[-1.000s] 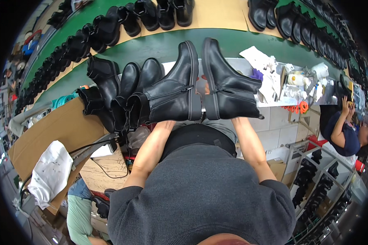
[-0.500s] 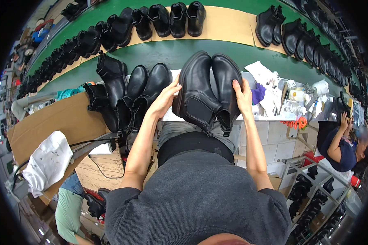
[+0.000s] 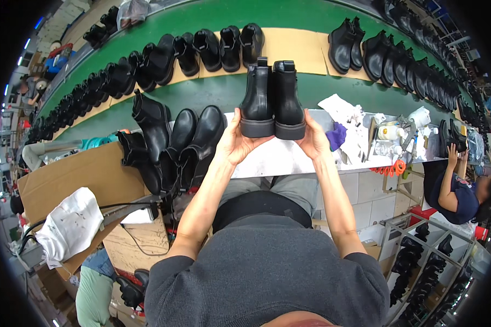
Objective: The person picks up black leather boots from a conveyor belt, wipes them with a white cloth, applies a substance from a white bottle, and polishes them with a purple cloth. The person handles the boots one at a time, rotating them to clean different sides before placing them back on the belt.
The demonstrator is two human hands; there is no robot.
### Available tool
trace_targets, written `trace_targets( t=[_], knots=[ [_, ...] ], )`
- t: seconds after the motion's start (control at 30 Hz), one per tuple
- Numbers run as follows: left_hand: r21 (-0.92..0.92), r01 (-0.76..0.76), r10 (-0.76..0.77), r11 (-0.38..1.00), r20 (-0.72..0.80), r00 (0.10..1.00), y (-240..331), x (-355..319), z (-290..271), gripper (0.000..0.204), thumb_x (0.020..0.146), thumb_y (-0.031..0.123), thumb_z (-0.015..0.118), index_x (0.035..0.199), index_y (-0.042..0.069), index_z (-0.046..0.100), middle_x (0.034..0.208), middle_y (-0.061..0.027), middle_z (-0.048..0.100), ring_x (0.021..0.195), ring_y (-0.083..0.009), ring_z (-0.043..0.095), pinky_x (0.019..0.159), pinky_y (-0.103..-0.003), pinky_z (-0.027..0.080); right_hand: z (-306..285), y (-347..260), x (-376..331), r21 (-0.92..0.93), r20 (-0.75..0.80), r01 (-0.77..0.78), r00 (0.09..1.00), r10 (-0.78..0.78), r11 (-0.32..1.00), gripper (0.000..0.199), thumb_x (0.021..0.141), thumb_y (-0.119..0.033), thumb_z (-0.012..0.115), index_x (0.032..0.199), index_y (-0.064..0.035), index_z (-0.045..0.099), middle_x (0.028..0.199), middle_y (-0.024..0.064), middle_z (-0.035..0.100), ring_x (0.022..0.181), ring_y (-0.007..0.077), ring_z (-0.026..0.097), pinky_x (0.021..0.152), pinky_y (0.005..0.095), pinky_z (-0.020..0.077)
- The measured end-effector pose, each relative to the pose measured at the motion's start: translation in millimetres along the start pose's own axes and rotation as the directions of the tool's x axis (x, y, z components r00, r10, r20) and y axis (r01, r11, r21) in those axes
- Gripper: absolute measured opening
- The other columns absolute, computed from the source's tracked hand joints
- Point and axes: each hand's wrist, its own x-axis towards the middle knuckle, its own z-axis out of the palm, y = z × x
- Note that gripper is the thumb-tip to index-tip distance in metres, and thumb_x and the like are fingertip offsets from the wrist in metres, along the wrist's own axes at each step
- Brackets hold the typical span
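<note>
Two black ankle boots stand side by side between my hands, heels toward me, pull tabs at the top. My left hand (image 3: 238,140) is closed on the left boot (image 3: 257,103) low at its heel. Around the outer side of the right boot (image 3: 288,103), my right hand (image 3: 314,136) grips near the sole. Beneath them lies the white work surface (image 3: 275,159), marked with dark smudges. Several more black boots (image 3: 202,136) sit close together left of my left hand. A purple cloth (image 3: 336,136) lies just right of my right hand.
Rows of black boots (image 3: 208,50) line cardboard strips on the green bench (image 3: 289,13). White rags (image 3: 346,117) and bottles (image 3: 390,132) lie at right. A cardboard sheet (image 3: 82,177) and stained white cloth (image 3: 73,220) are at left. Another person (image 3: 447,191) works at far right.
The two boots have been turned from toes-away, soles hidden, to upright with heels and sole edges facing me. My hands have shifted down to their heels. The whole view has tilted slightly.
</note>
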Motion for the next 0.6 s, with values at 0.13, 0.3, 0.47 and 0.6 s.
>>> trace_targets(
  t=[0.13,0.3,0.47,0.6],
  knots=[
    [-0.094,-0.031,0.024,0.995,-0.069,0.997,6.4,10.8,4.8,0.061,0.088,0.045,0.06,0.128,0.004,0.04,0.125,-0.0228,0.049,0.118,-0.0399,0.05,0.097,-0.061,0.045,17.5,-3.4,8.1,0.045,-0.138,-0.041,0.989,0.047,0.998,0.038,0.089,-0.042,0.063,0.107,-0.0095,0.059,0.103,0.0049,0.064,0.095,0.0161,0.063,0.081,0.0303,0.0516],
    [-0.167,-0.031,-0.002,0.985,-0.193,0.981,9.0,15.5,6.0,0.057,0.086,0.042,0.063,0.124,0.008,0.037,0.122,-0.0207,0.047,0.116,-0.0389,0.05,0.096,-0.061,0.046,15.2,-4.6,17.1,0.049,-0.138,-0.108,0.984,0.113,0.993,0.038,0.085,-0.045,0.067,0.1,-0.0103,0.06,0.092,0.0032,0.064,0.086,0.0151,0.061,0.078,0.0298,0.0513],
    [-0.102,0.006,-0.017,0.995,-0.105,0.994,4.0,12.2,2.6,0.056,0.091,0.044,0.055,0.131,0.01,0.037,0.13,-0.0186,0.046,0.123,-0.0349,0.046,0.1,-0.059,0.042,1.6,-4.4,15.5,0.074,-0.066,-0.133,0.988,0.138,0.988,0.04,0.087,-0.041,0.066,0.106,-0.0065,0.059,0.099,0.0068,0.063,0.091,0.0168,0.061,0.085,0.0316,0.0493],
    [0.185,-0.019,0.013,0.983,0.029,0.999,-6.2,-15.8,-36.3,0.051,0.098,0.033,0.046,0.142,0.011,0.032,0.135,-0.012,0.047,0.124,-0.0305,0.047,0.102,-0.047,0.042,-22.5,2.5,-14.5,-0.178,0.143,-0.039,0.988,0.065,0.983,0.047,0.097,-0.029,0.046,0.135,-0.0011,0.043,0.123,0.0074,0.058,0.104,0.0175,0.06,0.092,0.0315,0.0466]
  ],
)
